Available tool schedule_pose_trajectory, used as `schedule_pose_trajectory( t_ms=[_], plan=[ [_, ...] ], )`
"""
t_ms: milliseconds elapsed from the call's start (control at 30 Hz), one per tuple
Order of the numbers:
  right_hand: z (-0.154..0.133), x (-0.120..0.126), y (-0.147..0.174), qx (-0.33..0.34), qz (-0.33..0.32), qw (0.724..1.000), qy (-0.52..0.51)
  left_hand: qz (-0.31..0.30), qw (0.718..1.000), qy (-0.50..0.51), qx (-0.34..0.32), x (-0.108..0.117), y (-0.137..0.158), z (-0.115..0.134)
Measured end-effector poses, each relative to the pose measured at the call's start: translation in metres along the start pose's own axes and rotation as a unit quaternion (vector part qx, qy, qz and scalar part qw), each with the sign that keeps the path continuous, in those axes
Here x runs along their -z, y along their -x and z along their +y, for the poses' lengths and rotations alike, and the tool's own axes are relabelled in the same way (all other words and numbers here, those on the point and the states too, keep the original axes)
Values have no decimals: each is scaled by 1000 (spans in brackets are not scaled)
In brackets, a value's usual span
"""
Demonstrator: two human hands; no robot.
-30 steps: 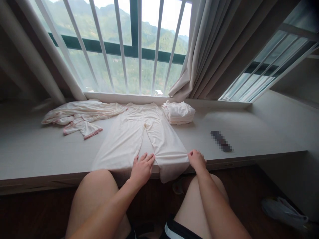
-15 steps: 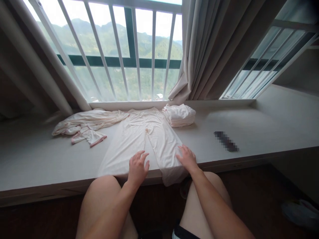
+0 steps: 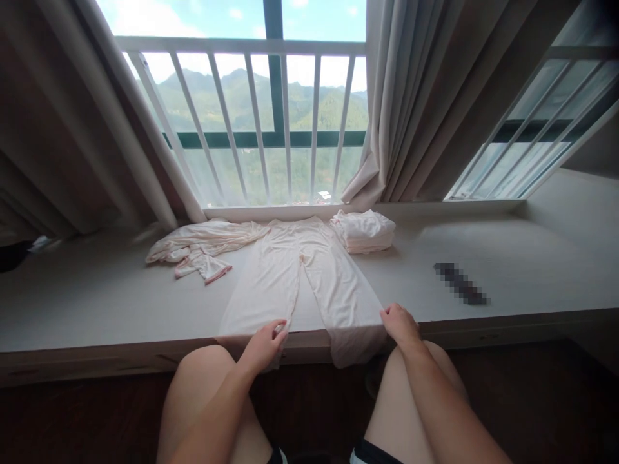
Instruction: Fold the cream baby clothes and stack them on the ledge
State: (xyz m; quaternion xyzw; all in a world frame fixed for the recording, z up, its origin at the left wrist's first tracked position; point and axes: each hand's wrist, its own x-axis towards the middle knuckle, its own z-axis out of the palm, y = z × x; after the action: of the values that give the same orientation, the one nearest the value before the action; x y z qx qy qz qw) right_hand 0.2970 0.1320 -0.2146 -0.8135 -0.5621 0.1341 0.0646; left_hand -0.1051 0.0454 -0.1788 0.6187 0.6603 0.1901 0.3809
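Observation:
White pants (image 3: 285,258) lie spread on the window ledge, waistband toward the window, with both leg ends hanging over the front edge. My left hand (image 3: 265,345) is closed at the inner edge of the left pant leg, pinching the cloth there. At the outer edge of the right pant leg, my right hand (image 3: 400,324) pinches the fabric between thumb and fingers. Left of the waistband is a crumpled white garment (image 3: 207,241) with pink trim. A folded stack of white clothes (image 3: 365,232) sits to the right of the waistband.
A blurred-out dark oblong object (image 3: 461,283) lies on the ledge (image 3: 527,258) at right. Grey curtains (image 3: 416,116) hang on both sides of the barred window (image 3: 290,122). A dark object (image 3: 17,256) is at the far left. My knees are close to the ledge's front edge.
Both hands have gone from open over the pant legs to closed on their edges, the right one moving outward. The view has tilted up and shifted left.

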Motion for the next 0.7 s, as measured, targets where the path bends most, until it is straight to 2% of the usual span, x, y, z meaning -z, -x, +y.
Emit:
schedule_pose_trajectory(
  t_ms=[100, 167, 300, 400, 533, 700],
  plan=[
    [7, -1, 1, 20, 12, 999, -31, -34, 998, 55, -15, 2, 2, -4],
    [7, 0, 2, 35, 34, 993, -108, -40, 995, 86, -22, 5, 3, -5],
    [-1, 4, 7, 64, 64, 954, -285, -24, 990, 139, -21, 14, 5, -8],
    [-20, 9, 10, 78, 65, 924, -370, -18, 984, 176, -14, 20, 7, -10],
    [-72, 30, 14, 155, 36, 897, -412, -9, 974, 226, -26, 27, 9, -13],
    [-186, 70, 34, 311, -66, 883, -345, 29, 960, 277, -19, 45, 9, -26]
  ],
)
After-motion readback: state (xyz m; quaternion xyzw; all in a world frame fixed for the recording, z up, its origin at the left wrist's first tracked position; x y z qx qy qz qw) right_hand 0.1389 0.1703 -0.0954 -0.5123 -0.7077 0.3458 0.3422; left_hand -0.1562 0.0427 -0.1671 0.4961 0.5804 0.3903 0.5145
